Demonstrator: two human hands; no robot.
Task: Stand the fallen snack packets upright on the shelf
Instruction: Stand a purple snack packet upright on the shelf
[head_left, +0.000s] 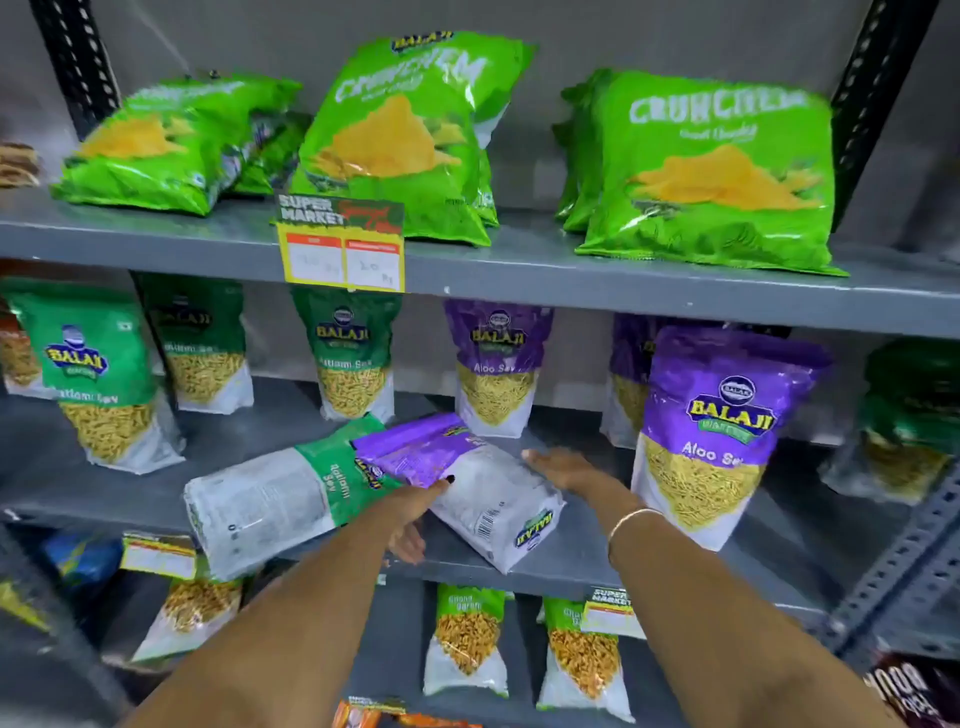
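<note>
- Two bare arms reach up from the bottom toward the middle shelf (571, 564).
- My left hand (415, 512) is at the near edge of the fallen purple Aloo Sev packet (467, 483). The thumb lies on top and the fingers curl under, so the grip pinches this packet.
- My right hand (563, 467) is flat and spread, with the fingers straight. It rests by the far right side of the same packet. I cannot tell if it presses on it.
- A thin bangle (631, 522) is on the right wrist.
- That purple packet lies flat, back side up, near the front of the middle shelf.
- It lies partly over a fallen green Ratlami Sev packet (270, 501), which lies flat too, just to the left.
- A purple Aloo Sev packet (717, 431) stands upright just to the right of my right hand.
- More green and purple packets stand upright farther back on this shelf.
- Bright green Crunchem bags (711, 166) sit on the top shelf.
- A yellow price tag (340, 244) hangs on the top shelf edge.
</note>
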